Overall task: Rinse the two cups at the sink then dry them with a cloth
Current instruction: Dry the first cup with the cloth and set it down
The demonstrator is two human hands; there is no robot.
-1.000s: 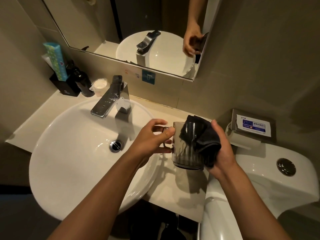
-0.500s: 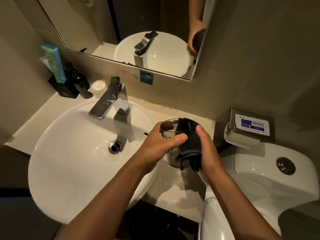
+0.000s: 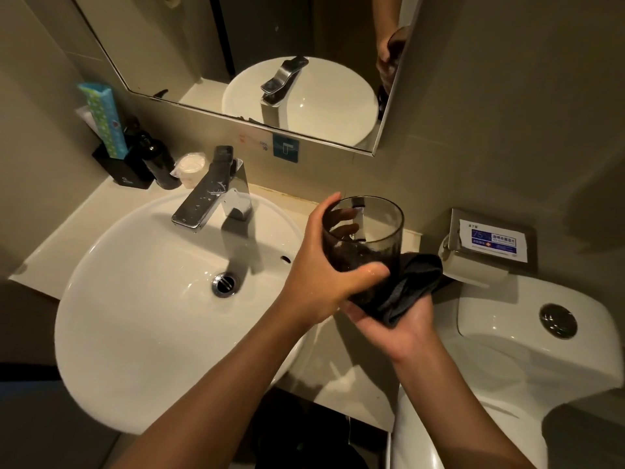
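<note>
Item: cup, smoked transparent glass, held upright at centre right of the frame, above the worktop strip between basin and toilet. Mouth open upward; inside looks empty, a handle showing on its far side.

Item: left hand, reaching in from lower centre. Fingers clamped round the cup: thumb across the near wall low down, other fingers curled round the far side and visible through the glass.

Item: right hand, palm up beneath the cup, lower right of centre. Fingers closed on the cloth, pressing it to the cup's base and lower right wall.

Item: cloth, dark grey, bunched, spilling to the right of the cup over the right hand.

Item: basin, white, round, left half of frame, with a metal drain at its middle.

Item: tap, chrome, flat lever, water-spotted, at the basin's back rim.

Item: mirror, upper centre, reflecting basin, tap and a hand with the cup.

Item: black holder, upper left on the worktop, carrying a patterned blue-green box; a dark bottle just beside it, then a small wrapped white round item.

Item: toilet, white, lower right, flush button on top.

Item: paper dispenser, metal, right of the cup, bearing a blue-and-white label.
</note>
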